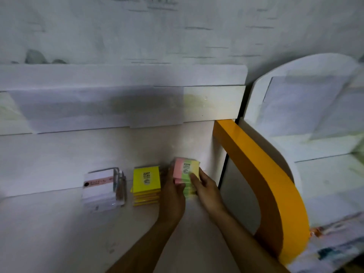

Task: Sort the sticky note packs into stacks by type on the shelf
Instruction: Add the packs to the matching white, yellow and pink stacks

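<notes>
Three stacks stand in a row on the white shelf (49,223). At the left is a white pack stack (99,191) with a pink band. In the middle is a stack of yellow packs (146,184) labelled 2207. At the right is a stack of multicolour packs (185,171), pink, green and yellow, labelled 2209. My left hand (173,196) grips the left side of the multicolour stack. My right hand (206,188) grips its right side, thumb on the top pack. The lower packs of that stack are partly hidden by my hands.
An orange curved panel (262,180) bounds the shelf on the right, close to my right forearm. A white back wall (118,150) rises behind the stacks. Beyond the panel another white shelf unit (325,134) holds blurred items.
</notes>
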